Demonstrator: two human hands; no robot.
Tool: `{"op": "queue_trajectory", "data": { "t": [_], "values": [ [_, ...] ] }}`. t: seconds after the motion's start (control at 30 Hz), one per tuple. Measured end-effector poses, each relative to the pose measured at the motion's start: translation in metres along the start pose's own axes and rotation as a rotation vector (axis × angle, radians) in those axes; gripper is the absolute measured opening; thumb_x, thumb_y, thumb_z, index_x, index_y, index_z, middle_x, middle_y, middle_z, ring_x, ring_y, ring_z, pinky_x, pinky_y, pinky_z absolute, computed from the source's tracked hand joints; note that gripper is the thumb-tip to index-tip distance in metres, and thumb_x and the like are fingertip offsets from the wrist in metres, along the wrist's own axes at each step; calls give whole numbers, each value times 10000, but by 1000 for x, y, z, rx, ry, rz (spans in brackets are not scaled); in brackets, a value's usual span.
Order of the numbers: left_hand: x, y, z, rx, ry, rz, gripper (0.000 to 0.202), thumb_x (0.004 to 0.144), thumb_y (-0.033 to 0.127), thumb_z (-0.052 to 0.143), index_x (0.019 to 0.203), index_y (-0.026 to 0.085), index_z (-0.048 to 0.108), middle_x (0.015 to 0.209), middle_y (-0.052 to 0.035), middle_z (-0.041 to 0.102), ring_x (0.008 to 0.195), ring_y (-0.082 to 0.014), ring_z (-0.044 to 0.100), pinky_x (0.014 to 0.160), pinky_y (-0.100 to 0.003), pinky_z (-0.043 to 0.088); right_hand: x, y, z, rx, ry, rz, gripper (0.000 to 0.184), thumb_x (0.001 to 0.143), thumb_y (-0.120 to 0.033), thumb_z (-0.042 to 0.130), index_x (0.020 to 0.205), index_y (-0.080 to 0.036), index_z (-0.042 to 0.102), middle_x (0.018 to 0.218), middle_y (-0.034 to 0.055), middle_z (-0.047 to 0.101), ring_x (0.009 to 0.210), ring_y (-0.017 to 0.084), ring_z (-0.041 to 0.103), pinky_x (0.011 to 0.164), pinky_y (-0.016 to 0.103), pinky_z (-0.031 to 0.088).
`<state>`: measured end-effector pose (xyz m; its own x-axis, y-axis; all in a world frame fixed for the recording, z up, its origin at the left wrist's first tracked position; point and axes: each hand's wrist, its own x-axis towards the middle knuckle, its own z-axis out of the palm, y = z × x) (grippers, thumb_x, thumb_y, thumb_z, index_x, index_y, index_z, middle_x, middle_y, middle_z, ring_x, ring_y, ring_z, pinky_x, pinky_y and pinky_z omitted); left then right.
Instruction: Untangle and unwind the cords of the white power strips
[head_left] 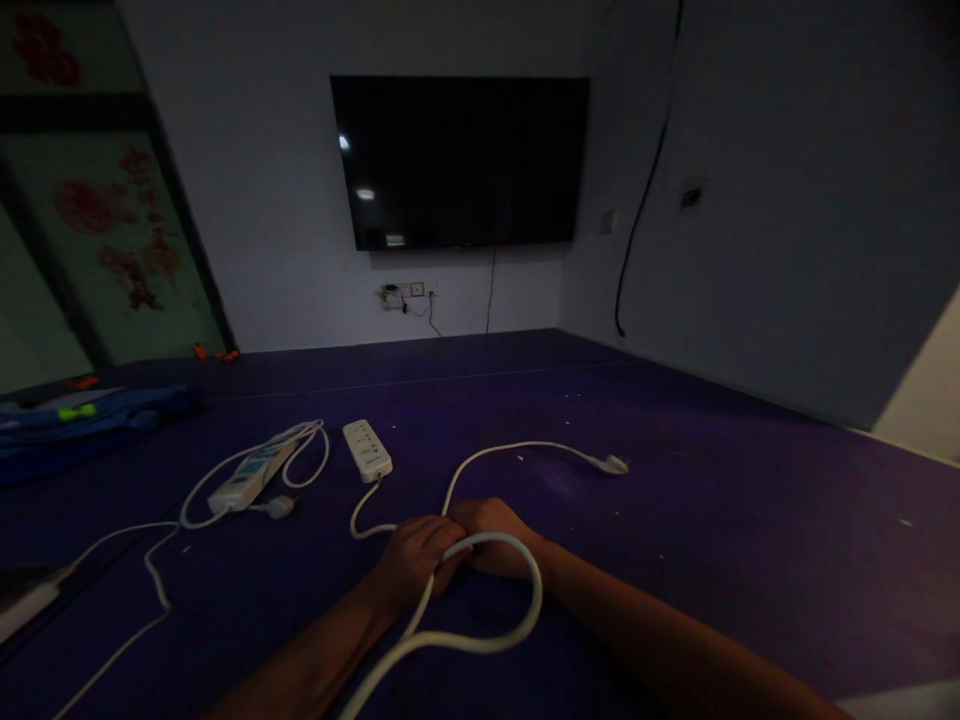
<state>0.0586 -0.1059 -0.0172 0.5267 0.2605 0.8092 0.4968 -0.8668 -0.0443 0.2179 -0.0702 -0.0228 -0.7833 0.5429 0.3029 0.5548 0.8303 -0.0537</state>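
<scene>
Both my hands meet at the lower middle of the view, closed around a white power cord (517, 640). My left hand (420, 560) grips it with curled fingers, touching my right hand (495, 535), which is wrapped round the cord too. One loop of cord rises over my hands and runs down toward me. Beyond them, the cord curves right to a white plug (613, 465) lying on the purple surface. Another stretch leads left to a white power strip (367, 450), which lies flat. My fingers hide where the cord sections cross.
To the left lies a second power strip (244, 485) with its cord coiled on it and a plug (280, 507) beside it. A partly visible white device (26, 610) is at the left edge. Blue cloth (127, 408) lies farther back. A television (465, 165) hangs on the wall.
</scene>
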Motion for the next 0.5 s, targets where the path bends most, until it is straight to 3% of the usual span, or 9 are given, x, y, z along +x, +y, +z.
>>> {"op": "queue_trajectory", "data": {
  "t": [0.27,0.5],
  "values": [
    [0,1,-1,3,13,-22,164,844,233,414,843,172,566,716,-32,653,673,-122,623,646,-239,511,1,1,6,37,-11,49,119,755,-219,487,816,-145,557,799,44,609,730,145,567,603,203,385],
    [4,0,-1,8,-37,-65,153,794,225,493,923,152,532,740,-36,624,658,-113,608,587,-204,497,-1,1,1,41,67,34,159,817,-218,432,807,-147,574,790,42,612,699,128,564,592,202,385]
  ]
}}
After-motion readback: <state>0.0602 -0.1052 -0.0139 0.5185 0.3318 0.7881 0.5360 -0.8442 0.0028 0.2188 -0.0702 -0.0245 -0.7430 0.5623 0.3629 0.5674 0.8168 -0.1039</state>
